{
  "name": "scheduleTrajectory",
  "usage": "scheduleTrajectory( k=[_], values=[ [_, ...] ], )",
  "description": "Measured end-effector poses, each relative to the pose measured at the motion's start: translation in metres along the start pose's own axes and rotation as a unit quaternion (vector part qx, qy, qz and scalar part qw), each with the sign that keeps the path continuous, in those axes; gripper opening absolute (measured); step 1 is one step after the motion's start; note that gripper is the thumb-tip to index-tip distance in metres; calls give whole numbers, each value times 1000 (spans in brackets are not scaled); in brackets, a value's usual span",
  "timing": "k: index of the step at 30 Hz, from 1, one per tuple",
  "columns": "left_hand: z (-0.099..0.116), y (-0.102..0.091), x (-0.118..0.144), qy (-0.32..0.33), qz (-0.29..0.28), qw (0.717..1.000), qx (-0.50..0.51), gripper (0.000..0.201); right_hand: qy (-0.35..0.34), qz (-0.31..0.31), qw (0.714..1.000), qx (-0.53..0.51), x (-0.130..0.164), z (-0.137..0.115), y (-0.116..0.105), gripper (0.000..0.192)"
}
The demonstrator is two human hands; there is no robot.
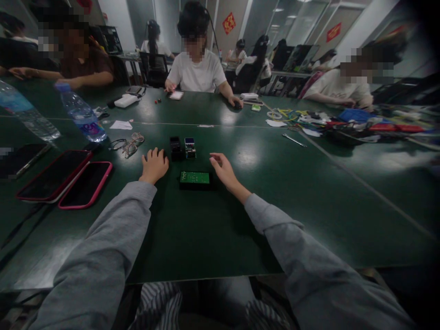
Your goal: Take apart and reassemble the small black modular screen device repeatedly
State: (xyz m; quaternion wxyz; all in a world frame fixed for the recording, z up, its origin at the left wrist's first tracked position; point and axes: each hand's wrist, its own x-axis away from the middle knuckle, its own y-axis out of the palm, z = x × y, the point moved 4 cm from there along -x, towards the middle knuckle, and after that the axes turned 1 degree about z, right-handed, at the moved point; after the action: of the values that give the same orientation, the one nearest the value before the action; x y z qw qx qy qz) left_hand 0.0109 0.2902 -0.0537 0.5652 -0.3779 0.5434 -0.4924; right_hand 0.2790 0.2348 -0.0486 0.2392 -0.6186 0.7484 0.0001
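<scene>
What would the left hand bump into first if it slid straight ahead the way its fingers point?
Probably the black block. The left hand lies on the green table, its fingers pointing up and slightly right, and that block sits just beyond them. Depth is unclear, so it might pass just left of it.

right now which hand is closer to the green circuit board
Right. The right hand lies open just beside the green circuit board, at its right end. The left hand rests farther off, up and to its left, near the small black block.
</scene>
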Motion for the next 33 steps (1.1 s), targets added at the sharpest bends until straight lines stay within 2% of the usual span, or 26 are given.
scheduleTrajectory(
  k=[3, 6, 8, 11, 14, 16, 18, 20, 22, 24, 26, 28, 30, 33],
  values=[
    [0, 1, -1, -1, -2, 1000, 3, 56, -5, -21, 1000, -5, 8, -1, 11, 23],
    [0, 2, -2, -5, -3, 1000, 3, 56, -45, -122, 991, -30, 23, -19, 25, 20],
    [-1, 2, -1, -6, -2, 1000, 4, 56, -60, -158, 985, -14, 26, -28, 28, 22],
    [0, 1, -1, -2, -3, 1000, 5, 57, -104, -113, 984, 90, 12, -29, 22, 27],
    [0, 1, 0, 2, 1, 1000, 6, 56, -202, -83, 948, 230, -4, -29, 22, 48],
    [0, 1, 0, -2, 0, 1000, 6, 56, -252, -125, 916, 285, -9, -28, 30, 55],
    [0, 1, 0, -7, 0, 1000, 6, 56, -281, -184, 889, 310, -9, -27, 40, 49],
    [0, 1, 0, -7, -1, 1000, 6, 56, -294, -212, 875, 321, -7, -27, 46, 39],
    [0, 2, -1, -6, -7, 1000, 8, 56, -287, -186, 880, 330, -7, -28, 44, 30],
    [0, 2, -2, -7, -10, 1000, 10, 56, -266, -134, 894, 334, -8, -29, 38, 25],
    [0, 2, -2, -8, -8, 1000, 8, 56, -244, -82, 910, 326, -9, -29, 31, 27],
    [0, 2, -2, -9, -3, 1000, 4, 55, -233, -50, 920, 313, -10, -27, 27, 38],
    [0, 2, -1, -6, -3, 1000, 4, 56, -228, -51, 923, 306, -11, -21, 28, 51],
    [0, 2, -1, -3, -3, 1000, 6, 56, -211, -85, 927, 299, -13, -12, 32, 53]
  ],
)
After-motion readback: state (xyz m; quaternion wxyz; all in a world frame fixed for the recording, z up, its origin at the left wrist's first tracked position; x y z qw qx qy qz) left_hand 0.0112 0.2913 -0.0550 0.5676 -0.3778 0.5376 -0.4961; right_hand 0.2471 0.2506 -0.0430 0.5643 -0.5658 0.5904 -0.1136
